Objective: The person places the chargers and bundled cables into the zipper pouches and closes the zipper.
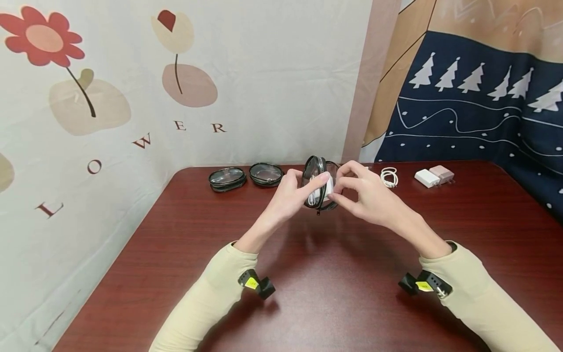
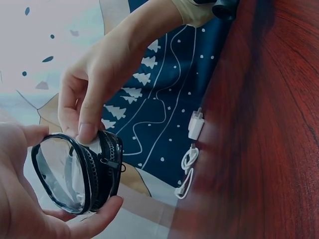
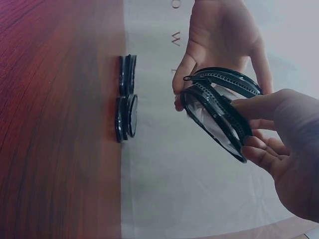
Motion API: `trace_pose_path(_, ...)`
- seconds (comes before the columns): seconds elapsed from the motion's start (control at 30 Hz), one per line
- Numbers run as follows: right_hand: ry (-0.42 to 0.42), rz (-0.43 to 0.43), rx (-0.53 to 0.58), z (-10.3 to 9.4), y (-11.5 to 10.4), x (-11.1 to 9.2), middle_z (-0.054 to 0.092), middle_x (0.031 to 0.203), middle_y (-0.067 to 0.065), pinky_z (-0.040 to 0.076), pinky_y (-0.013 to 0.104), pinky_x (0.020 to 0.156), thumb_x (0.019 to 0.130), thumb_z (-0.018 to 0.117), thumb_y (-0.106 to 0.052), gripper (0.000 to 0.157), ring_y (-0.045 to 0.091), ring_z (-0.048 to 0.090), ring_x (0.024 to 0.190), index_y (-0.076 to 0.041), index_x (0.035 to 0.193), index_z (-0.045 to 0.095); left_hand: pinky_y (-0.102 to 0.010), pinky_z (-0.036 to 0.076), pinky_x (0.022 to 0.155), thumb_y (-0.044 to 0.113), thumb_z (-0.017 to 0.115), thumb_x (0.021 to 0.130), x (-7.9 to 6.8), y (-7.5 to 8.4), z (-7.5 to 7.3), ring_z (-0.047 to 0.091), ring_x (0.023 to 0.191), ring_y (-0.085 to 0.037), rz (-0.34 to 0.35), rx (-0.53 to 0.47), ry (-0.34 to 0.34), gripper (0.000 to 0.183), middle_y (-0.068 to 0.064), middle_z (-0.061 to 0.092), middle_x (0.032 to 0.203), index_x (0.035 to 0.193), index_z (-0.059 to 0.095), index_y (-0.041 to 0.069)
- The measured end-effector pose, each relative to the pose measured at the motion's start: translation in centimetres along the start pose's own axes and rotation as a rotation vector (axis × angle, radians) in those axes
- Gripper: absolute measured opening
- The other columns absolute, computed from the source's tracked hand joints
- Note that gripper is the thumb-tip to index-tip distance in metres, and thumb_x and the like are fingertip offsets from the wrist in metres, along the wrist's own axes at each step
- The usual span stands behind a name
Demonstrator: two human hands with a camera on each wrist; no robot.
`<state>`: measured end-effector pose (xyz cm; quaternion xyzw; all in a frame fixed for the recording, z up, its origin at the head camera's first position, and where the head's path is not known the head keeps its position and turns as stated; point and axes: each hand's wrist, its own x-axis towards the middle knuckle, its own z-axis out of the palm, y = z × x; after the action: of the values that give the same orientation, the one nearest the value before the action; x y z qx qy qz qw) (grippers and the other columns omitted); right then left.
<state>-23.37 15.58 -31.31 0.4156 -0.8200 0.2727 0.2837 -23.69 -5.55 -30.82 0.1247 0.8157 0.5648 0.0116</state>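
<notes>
A small clear pouch (image 1: 313, 168) with black trim and an unzipped black zipper is held above the table. My left hand (image 1: 288, 194) grips one side of it, thumb and fingers at opposite edges in the left wrist view. My right hand (image 1: 367, 193) pinches the pouch's other side at the opening; the right wrist view shows one digit inside the mouth and other fingertips outside. A white block (image 1: 329, 185) and a white cable (image 1: 312, 197) show inside the pouch. The right fingers partly cover the block, so its full shape is hidden.
Two more clear pouches with black trim, one (image 1: 227, 179) left of the other (image 1: 266, 174), lie at the table's back edge. Right of the hands are a coiled white cable (image 1: 389, 177), a white charger (image 1: 426, 178) and a pinkish charger (image 1: 442, 173). Printed cloth (image 1: 281, 88) hangs behind the table (image 1: 343, 293).
</notes>
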Motion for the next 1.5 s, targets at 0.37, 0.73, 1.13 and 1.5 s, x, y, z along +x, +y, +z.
trace_pose_path(0.37,0.075,-0.054,0.032,0.1,0.0,0.0,0.058,0.101,0.006,0.05,0.024,0.065,0.077,0.085,0.001,0.019,0.015,0.057,0.082,-0.011,0.083,0.072,-0.038,0.049,0.095,0.055,0.07,0.088,-0.1,0.1,-0.1,0.059,0.109,-0.023,-0.001,-0.09,-0.054,0.061,-0.007,0.064,0.114,0.126,0.055,0.009)
trace_pose_path(0.73,0.094,-0.063,0.035,-0.6,-0.2,0.2,0.058,0.104,0.009,0.048,0.015,0.079,0.077,0.087,-0.001,0.018,0.018,0.057,0.093,-0.009,0.086,0.073,-0.032,0.052,0.087,0.046,0.055,0.103,0.6,0.4,-0.8,0.064,0.097,-0.016,-0.002,-0.233,-0.156,0.045,-0.009,0.07,0.106,0.121,0.062,0.004)
trace_pose_path(1.13,0.149,-0.092,0.063,-0.9,-0.2,0.4,0.06,0.105,0.009,0.047,0.015,0.08,0.075,0.087,0.003,0.021,0.019,0.058,0.095,-0.008,0.088,0.073,-0.026,0.054,0.078,0.03,0.052,0.107,0.8,0.3,-1.5,0.065,0.086,-0.011,-0.068,-0.374,-0.223,0.04,-0.006,0.069,0.101,0.126,0.059,-0.004)
trace_pose_path(1.5,0.194,-0.115,0.075,-1.3,-0.5,0.5,0.062,0.107,0.009,0.049,0.015,0.077,0.073,0.087,0.005,0.025,0.018,0.059,0.093,-0.007,0.091,0.075,-0.032,0.05,0.095,0.017,0.053,0.106,0.8,0.5,-1.9,0.064,0.096,-0.012,-0.107,-0.507,-0.301,0.036,-0.005,0.066,0.105,0.135,0.048,-0.004)
